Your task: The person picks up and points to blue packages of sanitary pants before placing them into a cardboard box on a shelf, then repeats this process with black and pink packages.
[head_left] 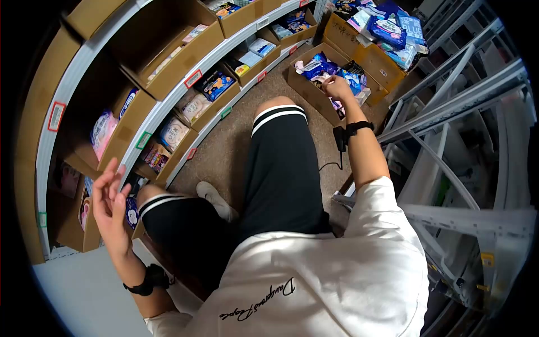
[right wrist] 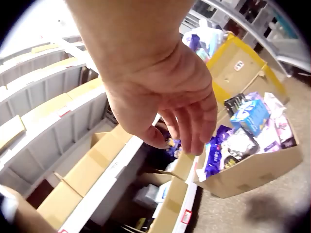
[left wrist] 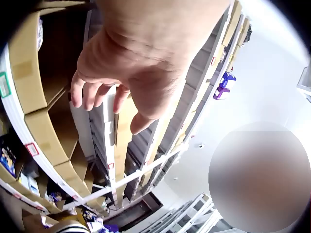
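Note:
My left hand point(head_left: 111, 205) hovers beside the shelf bins at the left, its fingers loosely spread and holding nothing. In the left wrist view the same hand point(left wrist: 141, 73) hangs with its fingers apart. My right hand point(head_left: 338, 89) reaches forward over an open cardboard box point(head_left: 312, 96) on the floor. Inside the box lie several soft packs, among them a purple pack point(right wrist: 213, 158) and a blue box point(right wrist: 250, 117). From the right wrist, the hand point(right wrist: 167, 102) shows bent, relaxed fingers with nothing between them, beside the box's near edge.
Cardboard shelf bins point(head_left: 185, 62) with packs in them line the left. Behind the floor box, a yellow-taped carton point(head_left: 382, 68) sits below a heap of blue packs point(head_left: 388, 32). Metal racks point(head_left: 449, 106) stand close at the right. A cable point(head_left: 332, 164) hangs from the right wrist.

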Demonstrator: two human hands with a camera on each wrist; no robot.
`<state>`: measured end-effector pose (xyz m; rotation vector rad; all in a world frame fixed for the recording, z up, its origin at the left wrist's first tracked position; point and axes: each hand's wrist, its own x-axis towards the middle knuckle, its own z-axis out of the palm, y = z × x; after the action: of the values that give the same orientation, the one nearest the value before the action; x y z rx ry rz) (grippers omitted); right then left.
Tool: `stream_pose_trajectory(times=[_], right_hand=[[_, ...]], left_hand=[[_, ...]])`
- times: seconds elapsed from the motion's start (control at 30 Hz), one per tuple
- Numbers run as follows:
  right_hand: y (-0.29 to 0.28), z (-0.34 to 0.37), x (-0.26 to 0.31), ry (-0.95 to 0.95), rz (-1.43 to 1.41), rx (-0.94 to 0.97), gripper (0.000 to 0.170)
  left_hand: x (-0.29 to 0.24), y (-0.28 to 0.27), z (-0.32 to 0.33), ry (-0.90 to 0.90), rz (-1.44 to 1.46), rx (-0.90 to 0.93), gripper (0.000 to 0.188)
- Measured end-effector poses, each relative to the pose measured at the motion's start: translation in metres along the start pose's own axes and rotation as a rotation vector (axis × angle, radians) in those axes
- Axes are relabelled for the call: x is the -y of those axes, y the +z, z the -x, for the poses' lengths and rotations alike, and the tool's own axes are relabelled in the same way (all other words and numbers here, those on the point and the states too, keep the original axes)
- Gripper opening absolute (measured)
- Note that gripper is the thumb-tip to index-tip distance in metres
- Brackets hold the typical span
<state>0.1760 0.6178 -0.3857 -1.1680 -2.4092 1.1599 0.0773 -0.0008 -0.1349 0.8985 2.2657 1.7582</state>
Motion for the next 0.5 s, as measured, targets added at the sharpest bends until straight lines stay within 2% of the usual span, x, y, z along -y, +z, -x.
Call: stream_pose_trajectory(times=[0.03, 0.1, 0.17, 0.2, 0.23, 0.3, 0.33, 0.37, 0.43, 0.47, 0.5], right_hand=[[0.007, -0.017, -0.009, 0.153, -0.101, 0.001, 0.016], [0.027, -0.052, -0.036, 0.216, -0.174, 0.035, 0.021], [0.042, -0.082, -0.049, 0.368, -0.191, -0.031, 0.029], [0.054, -0.098, -0.060, 0.362, -0.121, -0.107, 0.036], [0.064, -0.115, -0.071, 0.382, -0.096, -0.063, 0.059], [0.075, -0.142, -0.078, 0.368, 0.019, -0.106, 0.068], [0.090, -0.154, -0.081, 0.373, 0.035, -0.254, 0.065], [0.094, -0.162, -0.073, 0.409, 0.040, -0.284, 0.083], [0.110, -0.192, -0.068, 0.586, 0.023, -0.250, 0.106], [0.115, -0.200, -0.059, 0.605, 0.014, -0.256, 0.106], [0.118, -0.202, -0.044, 0.717, -0.030, -0.237, 0.111]], left_hand=[[-0.004, 0.015, -0.004, -0.026, 0.013, 0.015, 0.042], [-0.002, 0.037, -0.013, -0.077, 0.058, 0.062, 0.040], [0.009, 0.054, -0.027, -0.141, 0.077, 0.092, 0.037], [0.015, 0.062, -0.036, -0.186, 0.086, 0.097, 0.037], [0.021, 0.069, -0.046, -0.233, 0.093, 0.102, 0.037], [0.028, 0.087, -0.071, -0.216, 0.071, 0.176, 0.038], [0.035, 0.089, -0.084, -0.266, 0.101, 0.188, 0.041], [0.043, 0.092, -0.098, -0.314, 0.132, 0.200, 0.045], [0.063, 0.098, -0.129, -0.340, 0.233, 0.235, 0.049], [0.072, 0.102, -0.147, -0.358, 0.250, 0.262, 0.048], [0.080, 0.106, -0.166, -0.381, 0.262, 0.287, 0.047]])
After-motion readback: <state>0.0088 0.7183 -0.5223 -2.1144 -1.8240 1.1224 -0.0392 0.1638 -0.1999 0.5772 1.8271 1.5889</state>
